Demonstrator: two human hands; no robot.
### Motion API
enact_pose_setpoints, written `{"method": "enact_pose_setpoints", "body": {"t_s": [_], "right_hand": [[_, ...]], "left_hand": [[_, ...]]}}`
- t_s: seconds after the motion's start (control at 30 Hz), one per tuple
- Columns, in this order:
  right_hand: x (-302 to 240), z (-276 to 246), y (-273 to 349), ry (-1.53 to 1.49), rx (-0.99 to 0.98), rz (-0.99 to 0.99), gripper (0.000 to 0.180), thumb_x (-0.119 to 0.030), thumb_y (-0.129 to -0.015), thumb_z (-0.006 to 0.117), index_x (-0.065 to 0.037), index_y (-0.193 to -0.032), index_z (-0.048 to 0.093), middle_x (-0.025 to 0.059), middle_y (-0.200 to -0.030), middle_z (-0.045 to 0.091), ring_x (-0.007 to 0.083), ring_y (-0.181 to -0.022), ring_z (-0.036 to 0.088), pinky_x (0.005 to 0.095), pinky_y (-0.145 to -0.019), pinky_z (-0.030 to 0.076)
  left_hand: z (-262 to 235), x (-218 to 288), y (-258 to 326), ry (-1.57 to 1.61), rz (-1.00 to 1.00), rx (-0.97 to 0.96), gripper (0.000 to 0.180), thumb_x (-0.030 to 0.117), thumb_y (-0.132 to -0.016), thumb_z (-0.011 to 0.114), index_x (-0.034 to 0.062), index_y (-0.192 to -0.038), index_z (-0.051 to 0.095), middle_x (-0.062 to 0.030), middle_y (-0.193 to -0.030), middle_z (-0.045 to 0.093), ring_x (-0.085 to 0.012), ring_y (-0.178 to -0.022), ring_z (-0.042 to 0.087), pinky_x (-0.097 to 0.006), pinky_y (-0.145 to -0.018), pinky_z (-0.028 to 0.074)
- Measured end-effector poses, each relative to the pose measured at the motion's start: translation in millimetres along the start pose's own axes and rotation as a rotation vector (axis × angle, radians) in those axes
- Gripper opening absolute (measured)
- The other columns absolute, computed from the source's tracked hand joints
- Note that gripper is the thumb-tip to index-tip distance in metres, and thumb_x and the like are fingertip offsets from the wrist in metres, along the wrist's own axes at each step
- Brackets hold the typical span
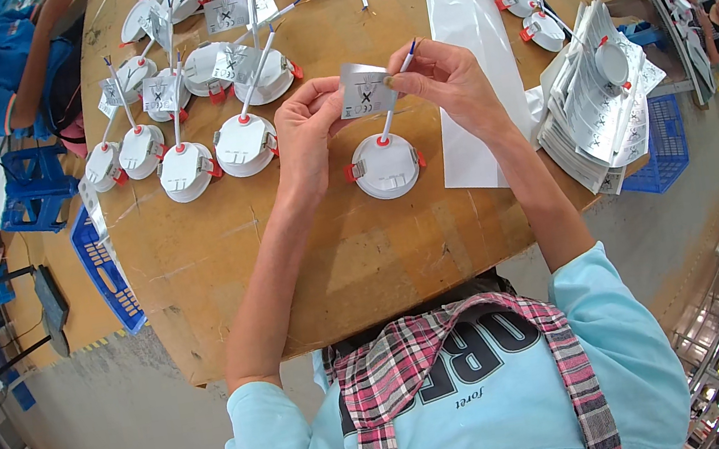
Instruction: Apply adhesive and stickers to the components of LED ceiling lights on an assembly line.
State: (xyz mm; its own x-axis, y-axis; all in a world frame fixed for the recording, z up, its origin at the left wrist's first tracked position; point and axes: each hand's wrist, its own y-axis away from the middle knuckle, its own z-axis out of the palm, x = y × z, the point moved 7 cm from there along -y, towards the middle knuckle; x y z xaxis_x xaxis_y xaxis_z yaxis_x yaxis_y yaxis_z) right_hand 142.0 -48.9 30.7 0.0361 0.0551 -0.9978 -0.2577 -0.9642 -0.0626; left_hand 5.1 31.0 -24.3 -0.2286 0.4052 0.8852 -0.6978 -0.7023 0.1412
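Observation:
My left hand and my right hand together hold a small silver label against the white cable that rises from a round white downlight. The lamp lies flat on the brown table, directly under my hands, with red spring clips at its sides. My left fingers pinch the label's left edge. My right fingers pinch its right edge and the cable near its blue-tipped end.
Several labelled white downlights lie at the left and along the far edge. A white sheet lies right of my hands, and a stack of silver label sheets is further right. Blue crates sit beside the table. Another person is at the upper left.

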Motion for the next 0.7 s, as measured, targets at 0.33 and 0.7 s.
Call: {"method": "enact_pose_setpoints", "body": {"t_s": [0.33,0.7], "right_hand": [[0.2,2.2,2.6,0.081,0.133,-0.032,0.012,-0.008,-0.083,0.07,-0.001,-0.09,0.062,0.0022,-0.076,0.063,0.0066,-0.072,0.059,0.0223,-0.068,0.051],[-2.1,4.8,0.2,0.172,0.12,-0.024,0.014,-0.005,-0.081,0.07,-0.002,-0.089,0.06,0.0047,-0.078,0.065,0.0085,-0.072,0.062,0.0238,-0.067,0.052]], "left_hand": [[2.8,3.1,-1.6,0.01,0.028,0.017,0.02,0.001,-0.088,0.056,-0.0058,-0.106,0.058,-0.0113,-0.099,0.066,-0.0169,-0.09,0.066,-0.033,-0.087,0.055],[2.6,8.6,-1.7,-0.001,0.066,0.021,0.014,-0.001,-0.087,0.056,-0.0047,-0.099,0.061,-0.0098,-0.094,0.068,-0.0154,-0.086,0.067,-0.031,-0.086,0.055]]}}
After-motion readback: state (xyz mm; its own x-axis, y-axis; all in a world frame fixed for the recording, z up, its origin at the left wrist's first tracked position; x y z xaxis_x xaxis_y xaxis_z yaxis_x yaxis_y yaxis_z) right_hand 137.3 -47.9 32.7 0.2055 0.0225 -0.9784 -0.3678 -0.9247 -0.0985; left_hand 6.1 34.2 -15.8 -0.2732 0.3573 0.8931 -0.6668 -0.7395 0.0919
